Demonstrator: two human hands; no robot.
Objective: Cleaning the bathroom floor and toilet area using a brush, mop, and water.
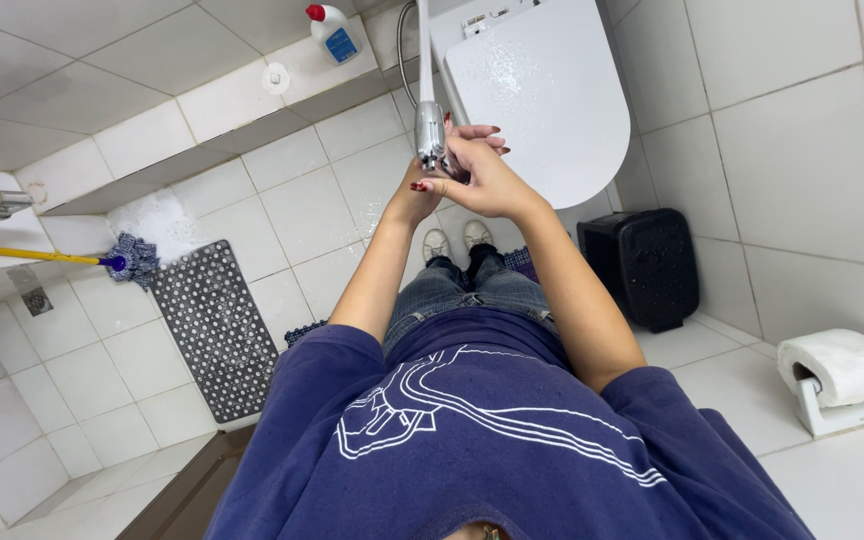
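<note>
chrome sprayer head (pixel 429 140) sits raised in front of the closed white toilet lid (pixel 542 95), its hose running up and away; the right hand (pixel 487 175) is clamped around it, the left hand (pixel 430 185) closed against it as if steadying. walls crowd close, a black bin (pixel 647 265) right, studded mat (pixel 214 325) and mop (pixel 127 260) left.

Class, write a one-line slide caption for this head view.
Both hands grip a chrome spray hose above a closed white toilet lid.

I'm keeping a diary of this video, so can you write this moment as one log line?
left hand: touching sprayer | right hand: gripping chrome hand sprayer | toilet lid: closed | mop: on floor
</note>
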